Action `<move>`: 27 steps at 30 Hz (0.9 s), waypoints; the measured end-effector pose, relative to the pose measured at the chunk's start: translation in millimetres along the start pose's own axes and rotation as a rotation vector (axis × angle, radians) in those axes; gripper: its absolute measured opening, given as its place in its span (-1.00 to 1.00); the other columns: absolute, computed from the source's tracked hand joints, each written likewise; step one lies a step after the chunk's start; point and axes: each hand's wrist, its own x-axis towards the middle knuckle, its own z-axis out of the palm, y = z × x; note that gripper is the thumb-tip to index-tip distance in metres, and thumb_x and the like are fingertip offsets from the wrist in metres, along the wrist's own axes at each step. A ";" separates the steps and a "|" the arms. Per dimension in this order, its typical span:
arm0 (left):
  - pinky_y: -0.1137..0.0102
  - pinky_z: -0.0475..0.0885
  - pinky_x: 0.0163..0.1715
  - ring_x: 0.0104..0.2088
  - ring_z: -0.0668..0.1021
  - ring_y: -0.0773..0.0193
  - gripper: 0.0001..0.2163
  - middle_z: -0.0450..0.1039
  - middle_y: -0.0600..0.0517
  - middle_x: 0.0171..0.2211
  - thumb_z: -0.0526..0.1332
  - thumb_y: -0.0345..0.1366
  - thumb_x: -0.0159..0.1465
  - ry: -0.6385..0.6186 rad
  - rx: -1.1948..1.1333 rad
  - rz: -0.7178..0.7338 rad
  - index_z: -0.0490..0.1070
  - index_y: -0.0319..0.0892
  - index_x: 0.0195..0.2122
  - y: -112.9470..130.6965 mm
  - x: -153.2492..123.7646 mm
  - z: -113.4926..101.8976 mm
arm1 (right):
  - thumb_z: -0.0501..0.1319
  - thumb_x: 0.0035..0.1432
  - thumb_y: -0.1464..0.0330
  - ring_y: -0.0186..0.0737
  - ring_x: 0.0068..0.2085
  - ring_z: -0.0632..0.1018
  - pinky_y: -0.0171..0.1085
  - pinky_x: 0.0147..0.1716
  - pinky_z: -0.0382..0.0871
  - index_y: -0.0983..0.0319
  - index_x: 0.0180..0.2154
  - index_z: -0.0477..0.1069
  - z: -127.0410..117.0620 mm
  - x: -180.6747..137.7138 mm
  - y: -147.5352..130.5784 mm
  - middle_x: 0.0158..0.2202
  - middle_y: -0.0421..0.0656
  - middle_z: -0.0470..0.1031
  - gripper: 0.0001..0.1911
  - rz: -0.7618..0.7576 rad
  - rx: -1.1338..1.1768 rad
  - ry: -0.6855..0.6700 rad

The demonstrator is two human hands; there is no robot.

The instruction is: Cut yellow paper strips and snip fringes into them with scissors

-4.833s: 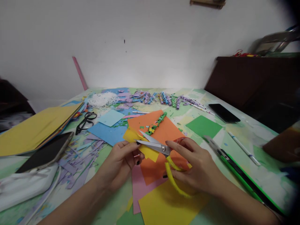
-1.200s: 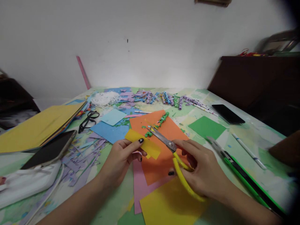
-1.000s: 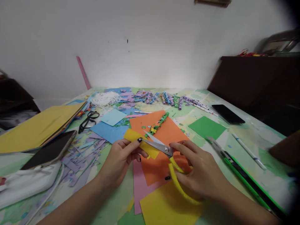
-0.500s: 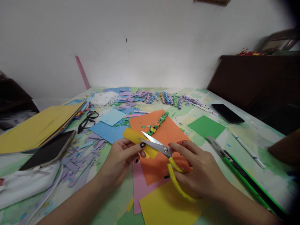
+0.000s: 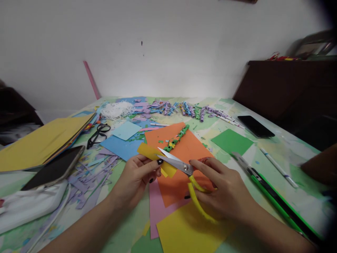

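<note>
A strip of yellow paper is pinched in my left hand, between thumb and fingers. My right hand grips yellow-handled scissors, its fingers around the loops. The blades point left and stand slightly apart, lying across the yellow strip close to my left thumb. Just beyond them, a rolled green paper tube with cut-outs and a small yellow flower lies on an orange sheet. Below my hands are a pink sheet and a yellow sheet.
Right of me lie a green box cutter, a white pen, a green square and a black phone. To the left are purple scraps, glasses and another phone. Decorated paper rolls line the back.
Almost nothing differs. The blades have closed very slightly over the yellow strip, and the whole view has shifted a little. Both hands keep their hold.
</note>
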 end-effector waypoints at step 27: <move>0.56 0.26 -0.62 -0.63 0.41 0.47 -0.88 0.43 0.10 -0.60 0.40 -0.40 -0.01 0.027 -0.007 -0.015 0.52 -0.24 -0.42 -1.2 2.0 -1.8 | 0.21 0.07 0.37 -0.13 -0.44 0.61 -0.27 -0.63 0.38 0.26 -0.11 0.53 3.1 -2.2 9.0 -0.33 -0.03 0.58 -0.68 -0.099 -0.140 0.057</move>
